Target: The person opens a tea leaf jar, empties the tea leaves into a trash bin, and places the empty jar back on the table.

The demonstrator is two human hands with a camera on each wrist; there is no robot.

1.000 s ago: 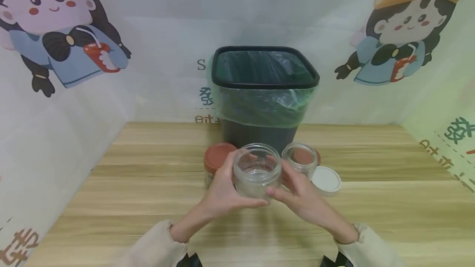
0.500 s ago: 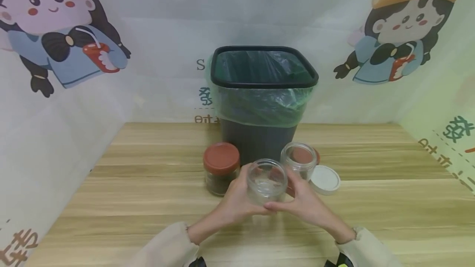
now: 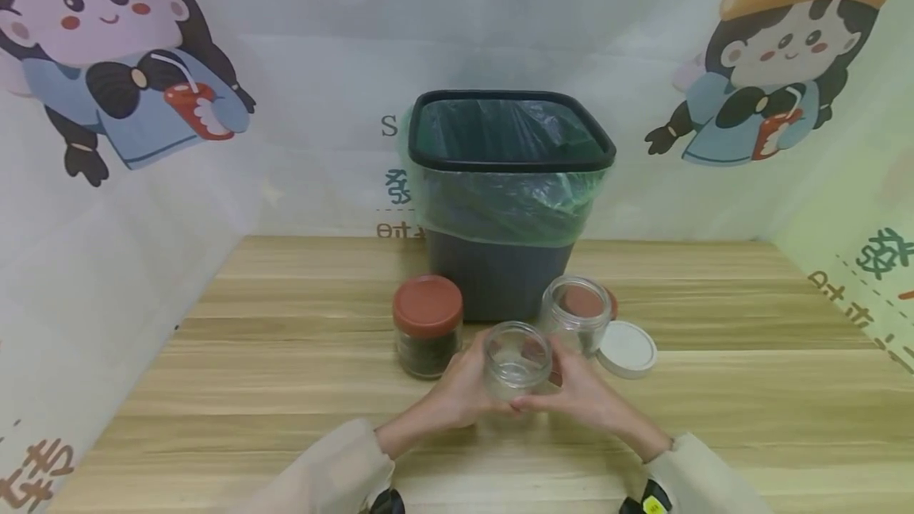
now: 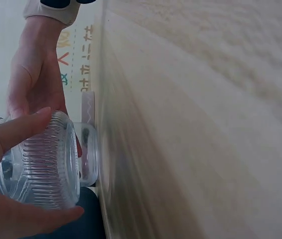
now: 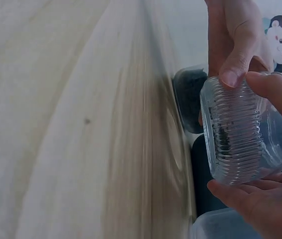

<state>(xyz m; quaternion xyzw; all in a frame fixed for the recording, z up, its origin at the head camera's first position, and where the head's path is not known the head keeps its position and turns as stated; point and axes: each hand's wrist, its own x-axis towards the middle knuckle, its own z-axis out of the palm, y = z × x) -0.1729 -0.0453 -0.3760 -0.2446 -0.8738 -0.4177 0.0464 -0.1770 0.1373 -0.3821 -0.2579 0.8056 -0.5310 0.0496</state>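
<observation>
My left hand [image 3: 464, 385] and right hand [image 3: 580, 389] together grip an open clear glass jar [image 3: 516, 375], one from each side, thumbs in front. In the left wrist view the ribbed wall of the jar [image 4: 44, 169] shows between fingers and thumb, its base a little above the table. The jar looks empty and stands upright. Left of it is a glass jar with a red-brown lid [image 3: 428, 306] and dark contents. Just behind my right hand stands another open glass jar [image 3: 571, 333], beside a white lid [image 3: 627, 347]. Something red-brown [image 3: 612, 304] is partly hidden behind that jar.
A dark bin [image 3: 500, 276] lined with a green bag stands at the back of the wooden table [image 3: 271, 363], right behind the jars. Pale printed sheets [image 3: 314, 86] wall in the back and both sides.
Both hands have lowered the glass jar toward the table and brought it slightly to the right. The red-brown-lidded jar, partly covered by my left hand before, now shows fully.
</observation>
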